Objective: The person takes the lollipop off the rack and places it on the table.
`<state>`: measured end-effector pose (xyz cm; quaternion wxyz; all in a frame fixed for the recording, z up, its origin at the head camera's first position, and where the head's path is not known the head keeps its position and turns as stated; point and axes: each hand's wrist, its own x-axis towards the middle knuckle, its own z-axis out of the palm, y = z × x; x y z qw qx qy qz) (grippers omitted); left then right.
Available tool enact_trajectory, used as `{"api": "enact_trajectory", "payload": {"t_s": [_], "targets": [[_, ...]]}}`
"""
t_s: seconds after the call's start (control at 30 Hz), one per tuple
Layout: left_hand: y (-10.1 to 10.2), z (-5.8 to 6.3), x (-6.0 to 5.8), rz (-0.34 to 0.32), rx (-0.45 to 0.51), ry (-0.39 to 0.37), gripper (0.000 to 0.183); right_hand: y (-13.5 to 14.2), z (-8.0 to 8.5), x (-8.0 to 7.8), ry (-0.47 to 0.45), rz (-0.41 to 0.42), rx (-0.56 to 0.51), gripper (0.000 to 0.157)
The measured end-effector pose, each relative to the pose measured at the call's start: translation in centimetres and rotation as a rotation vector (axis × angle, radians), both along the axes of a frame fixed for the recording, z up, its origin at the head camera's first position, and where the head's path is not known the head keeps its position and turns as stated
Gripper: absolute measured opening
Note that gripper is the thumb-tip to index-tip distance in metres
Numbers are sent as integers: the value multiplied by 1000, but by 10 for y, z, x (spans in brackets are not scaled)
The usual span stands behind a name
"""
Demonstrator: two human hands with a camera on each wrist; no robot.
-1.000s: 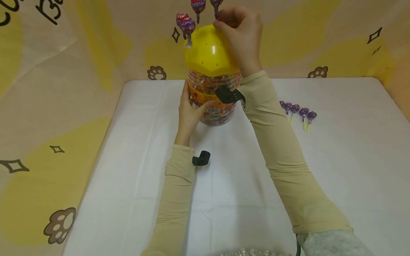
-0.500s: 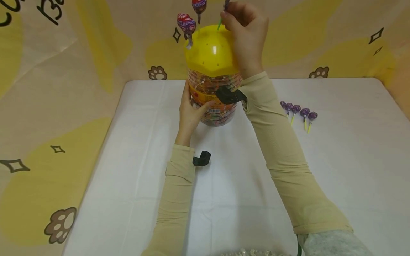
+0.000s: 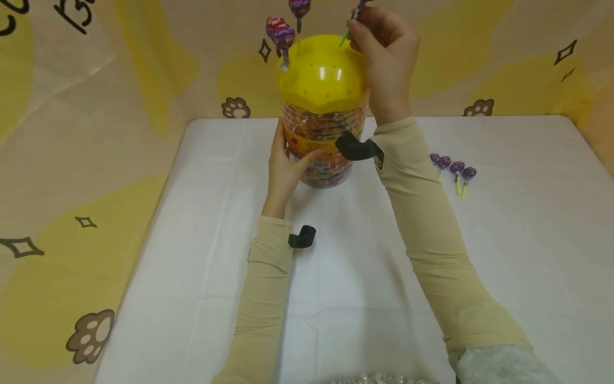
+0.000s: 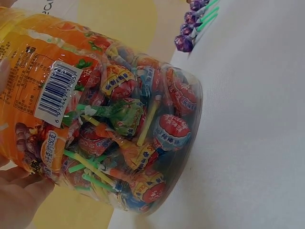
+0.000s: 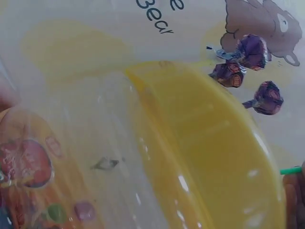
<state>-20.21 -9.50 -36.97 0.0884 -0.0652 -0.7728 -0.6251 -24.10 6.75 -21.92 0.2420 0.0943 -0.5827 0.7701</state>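
A clear plastic jar (image 3: 322, 125) of wrapped lollipops stands upright under a yellow domed lid (image 3: 318, 74) dotted with small holes. My left hand (image 3: 284, 173) holds it by the left side, thumb on the orange label. Between the thumb and fingers of my right hand (image 3: 390, 61) is a purple-wrapped lollipop (image 3: 357, 12); its green stick (image 5: 290, 170) points down at the lid's upper right. On the lid's left and back, lollipops with red and purple wrappers (image 3: 280, 34) stick up. In the left wrist view, bright wrapped candies (image 4: 172, 132) show through the jar wall.
Right of the jar, several purple lollipops (image 3: 458, 168) lie in a row on the white tablecloth (image 3: 345, 266), partly behind the right sleeve (image 3: 431, 213). A patterned cloth backdrop (image 3: 158, 64) rises behind and left of the table.
My right hand has lifted slightly and shifted right with the lollipop, baring more of its green stick and of the lid. My left hand and the jar have stayed put.
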Motion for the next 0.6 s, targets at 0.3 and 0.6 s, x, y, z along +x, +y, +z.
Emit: {"api": "enact_trajectory", "payload": {"t_s": [0.3, 0.6], "targets": [[0, 0, 0, 0, -4, -3, 99, 31, -18, 14, 32, 0, -63, 8], [1, -1, -2, 4, -12, 11, 98, 65, -36, 36, 4, -4, -184, 6]]}}
